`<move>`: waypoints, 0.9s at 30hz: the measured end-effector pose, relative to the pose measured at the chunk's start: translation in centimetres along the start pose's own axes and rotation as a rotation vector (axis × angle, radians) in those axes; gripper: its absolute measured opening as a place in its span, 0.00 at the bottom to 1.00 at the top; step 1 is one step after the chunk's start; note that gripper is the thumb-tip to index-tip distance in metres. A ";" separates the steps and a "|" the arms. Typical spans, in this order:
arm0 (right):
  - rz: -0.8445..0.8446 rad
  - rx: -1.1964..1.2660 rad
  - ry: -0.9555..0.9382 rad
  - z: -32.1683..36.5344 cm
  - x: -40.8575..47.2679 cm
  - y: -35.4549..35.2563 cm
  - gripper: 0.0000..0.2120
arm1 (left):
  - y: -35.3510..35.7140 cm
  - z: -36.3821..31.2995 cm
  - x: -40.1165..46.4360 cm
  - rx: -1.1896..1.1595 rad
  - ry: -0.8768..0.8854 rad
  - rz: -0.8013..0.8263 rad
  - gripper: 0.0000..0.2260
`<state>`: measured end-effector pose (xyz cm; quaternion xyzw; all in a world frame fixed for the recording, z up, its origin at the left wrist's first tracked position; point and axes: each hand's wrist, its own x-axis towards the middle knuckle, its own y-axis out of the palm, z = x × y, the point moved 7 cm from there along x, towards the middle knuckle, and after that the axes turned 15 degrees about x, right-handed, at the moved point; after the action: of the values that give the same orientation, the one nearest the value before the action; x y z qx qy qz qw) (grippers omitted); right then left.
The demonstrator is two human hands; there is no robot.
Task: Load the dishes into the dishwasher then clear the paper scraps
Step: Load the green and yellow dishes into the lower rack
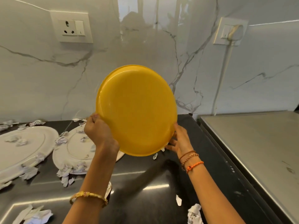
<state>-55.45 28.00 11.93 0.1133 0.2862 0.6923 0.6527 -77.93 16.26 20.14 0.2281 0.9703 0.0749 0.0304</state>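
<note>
A: How's the grip on the yellow plate (135,110)?

B: Left hand (97,130) curled round its lower left rim; right hand (179,141) cups the lower right edge, fingers behind. Plate's tilted up above the black tabletop (145,183).

A: Other stuff?

B: Two white platters (25,146) left, paper scraps (63,175) scattered around.

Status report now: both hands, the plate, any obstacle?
Left hand and right hand grip yellow plate, lifted and tilted above counter. Two white platters and paper scraps remain there.

yellow plate (135,110): 1 | white platters (24,147): 2 | wall sockets (71,27): 2 | hands (97,130): 2
</note>
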 end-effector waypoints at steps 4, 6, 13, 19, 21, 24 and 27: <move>-0.262 0.148 -0.271 4.5 -1.1 -4.5 0.12 | 3.1 0.8 -0.8 0.041 -0.114 0.186 0.16; -0.295 0.151 -0.328 6.0 -1.8 -6.1 0.11 | 4.2 0.9 -1.7 0.090 -0.112 0.238 0.16; -0.524 -0.042 -0.510 12.0 -10.3 -16.5 0.08 | 10.1 2.5 -9.2 0.239 -0.091 0.691 0.17; -0.881 -0.184 -0.878 17.6 -26.0 -25.1 0.07 | 14.6 0.9 -24.5 0.168 0.135 1.212 0.15; -1.023 -0.207 -1.002 18.4 -31.8 -27.8 0.10 | 14.5 -0.3 -30.2 0.110 0.191 1.342 0.18; -1.179 -0.231 -1.151 19.1 -39.5 -31.2 0.16 | 13.8 -1.5 -37.6 0.034 0.247 1.502 0.15; -1.259 -0.282 -1.203 19.1 -45.9 -34.7 0.12 | 12.9 -0.5 -45.5 0.004 0.278 1.654 0.15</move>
<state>-10.60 -12.27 18.53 0.1980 -0.1848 0.0559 0.9610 -31.71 7.23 23.85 0.8550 0.4851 0.0986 -0.1547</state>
